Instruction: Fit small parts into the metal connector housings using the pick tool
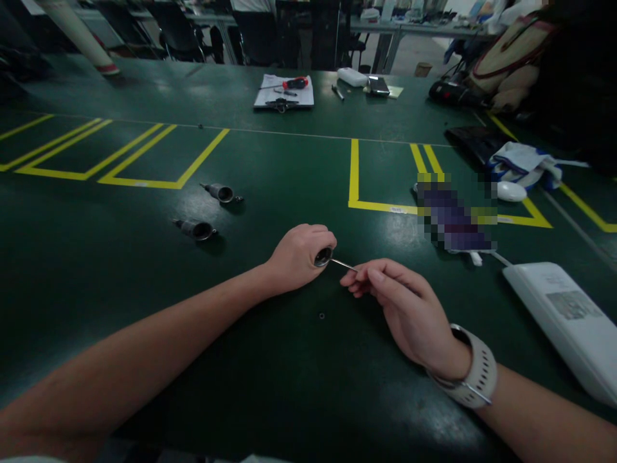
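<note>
My left hand [301, 257] is wrapped round a dark metal part with a round open mouth [323, 257], which faces me and to the right. Between the fingertips of my right hand [402, 302] is a thin metal rod [343, 264], its far end at the rim of that mouth. Whether the rod has a handle is hidden by the fingers. A small ring [322, 316], like a nut or washer, lies on the green table just below my hands. Two similar cup-mouthed metal parts, one farther off [224, 193] and one nearer [200, 230], lie on their sides to the left.
Yellow tape [354, 173] marks boxes on the table. To the right are a blurred phone [456, 218], a white power bank-like block [562, 321], a white mouse-like object [511, 191] and gloves [523, 164]. A clipboard [263, 99] with a red-black screwdriver [295, 83] lies at the back.
</note>
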`<action>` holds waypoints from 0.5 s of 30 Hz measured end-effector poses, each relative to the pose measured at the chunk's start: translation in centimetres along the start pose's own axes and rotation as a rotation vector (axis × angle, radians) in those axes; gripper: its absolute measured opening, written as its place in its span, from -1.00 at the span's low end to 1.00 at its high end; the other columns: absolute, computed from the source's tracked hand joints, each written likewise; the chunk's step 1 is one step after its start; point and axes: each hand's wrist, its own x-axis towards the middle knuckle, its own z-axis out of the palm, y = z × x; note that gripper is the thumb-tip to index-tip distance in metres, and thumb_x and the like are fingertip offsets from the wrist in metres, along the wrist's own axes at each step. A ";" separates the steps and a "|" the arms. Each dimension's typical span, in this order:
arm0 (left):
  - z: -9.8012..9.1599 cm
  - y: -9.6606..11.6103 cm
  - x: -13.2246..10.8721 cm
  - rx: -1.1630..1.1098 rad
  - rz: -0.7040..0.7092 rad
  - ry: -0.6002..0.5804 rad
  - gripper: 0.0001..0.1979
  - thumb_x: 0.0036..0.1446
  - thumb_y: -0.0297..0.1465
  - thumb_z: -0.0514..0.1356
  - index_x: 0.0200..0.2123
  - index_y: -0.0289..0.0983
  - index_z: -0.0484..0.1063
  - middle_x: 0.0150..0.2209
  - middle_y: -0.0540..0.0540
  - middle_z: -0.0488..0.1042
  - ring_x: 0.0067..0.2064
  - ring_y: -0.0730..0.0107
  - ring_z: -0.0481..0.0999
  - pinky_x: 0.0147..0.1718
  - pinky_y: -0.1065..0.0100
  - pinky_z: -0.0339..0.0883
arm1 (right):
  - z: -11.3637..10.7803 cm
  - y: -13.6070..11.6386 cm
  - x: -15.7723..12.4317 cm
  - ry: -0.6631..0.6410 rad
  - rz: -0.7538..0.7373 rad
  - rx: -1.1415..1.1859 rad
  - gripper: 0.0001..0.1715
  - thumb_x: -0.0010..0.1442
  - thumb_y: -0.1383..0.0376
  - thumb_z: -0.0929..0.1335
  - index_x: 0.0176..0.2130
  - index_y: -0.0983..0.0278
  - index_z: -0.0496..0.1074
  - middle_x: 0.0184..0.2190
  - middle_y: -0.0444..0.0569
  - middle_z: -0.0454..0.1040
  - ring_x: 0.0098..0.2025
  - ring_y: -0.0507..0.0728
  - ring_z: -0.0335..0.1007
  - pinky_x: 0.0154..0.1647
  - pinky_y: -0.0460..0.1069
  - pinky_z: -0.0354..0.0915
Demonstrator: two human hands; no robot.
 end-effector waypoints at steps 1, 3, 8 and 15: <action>0.0 -0.1 0.0 -0.046 0.000 0.015 -0.92 -0.02 -0.54 0.08 -0.52 -0.32 0.31 -0.53 0.01 0.32 -0.47 0.46 0.30 -0.47 0.42 0.16 | -0.1 0.0 0.1 0.001 0.024 0.070 -0.79 0.23 0.28 0.25 -0.33 0.26 0.47 -0.30 -0.03 0.49 -0.23 0.10 0.36 -0.19 0.02 0.26; 0.1 -0.4 -0.1 -0.129 -0.006 0.046 -0.92 0.01 -0.53 0.09 -0.51 -0.32 0.30 -0.53 0.02 0.32 -0.47 0.48 0.31 -0.46 0.44 0.18 | -0.1 0.0 0.3 -0.006 0.051 0.144 -0.78 0.23 0.29 0.25 -0.33 0.26 0.47 -0.29 -0.03 0.50 -0.25 0.09 0.36 -0.22 0.00 0.26; 0.3 -0.6 -0.1 -0.164 -0.050 0.072 -0.92 0.01 -0.51 0.12 -0.51 -0.32 0.30 -0.51 0.02 0.33 -0.46 0.49 0.33 -0.46 0.45 0.19 | 0.1 0.1 0.0 0.011 0.009 0.066 -0.79 0.24 0.27 0.25 -0.30 0.23 0.46 -0.27 -0.05 0.49 -0.24 0.09 0.35 -0.22 0.01 0.26; 0.2 0.1 -0.1 0.116 -0.037 0.029 -0.92 -0.04 -0.54 0.08 -0.52 -0.32 0.32 -0.52 -0.03 0.35 -0.47 0.40 0.30 -0.47 0.36 0.14 | 0.3 0.1 -0.3 0.003 -0.021 -0.227 -0.80 0.22 0.22 0.28 -0.24 0.23 0.47 -0.27 -0.04 0.49 -0.25 0.09 0.36 -0.21 0.02 0.26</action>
